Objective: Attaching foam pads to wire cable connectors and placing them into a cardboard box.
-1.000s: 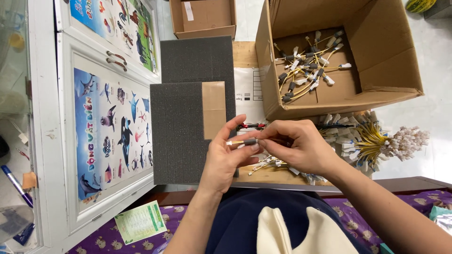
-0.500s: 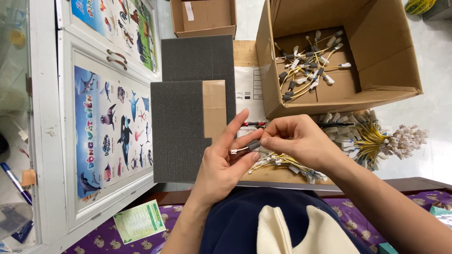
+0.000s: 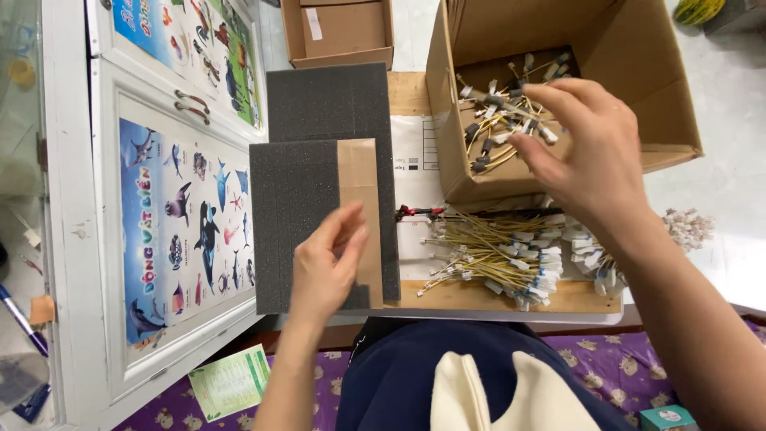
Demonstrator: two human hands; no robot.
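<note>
My right hand [image 3: 586, 156] reaches over the open cardboard box [image 3: 678, 120], fingers spread just above the yellow wires with dark and white ends [image 3: 499, 128] lying inside; I see nothing gripped in it. Hovering over the near dark foam pad [image 3: 295, 207] and its brown tape strip [image 3: 359, 183] is my left hand [image 3: 325, 267], fingers loosely apart and empty. Between the hands, a heap of yellow wires with white tags [image 3: 499, 259] lies on the wooden board [image 3: 471, 297].
A second foam pad [image 3: 331, 100] lies farther back, with a small cardboard box [image 3: 339, 32] beyond it. A red-handled tool [image 3: 415, 213] rests on a printed sheet. A white door with sea-animal posters [image 3: 183, 223] lies at left; a green leaflet [image 3: 231, 379] lies below.
Both hands were together at the middle pinching one wire. My right hand has since moved up and right over the box, and my left hand has opened and dropped toward the foam pad.
</note>
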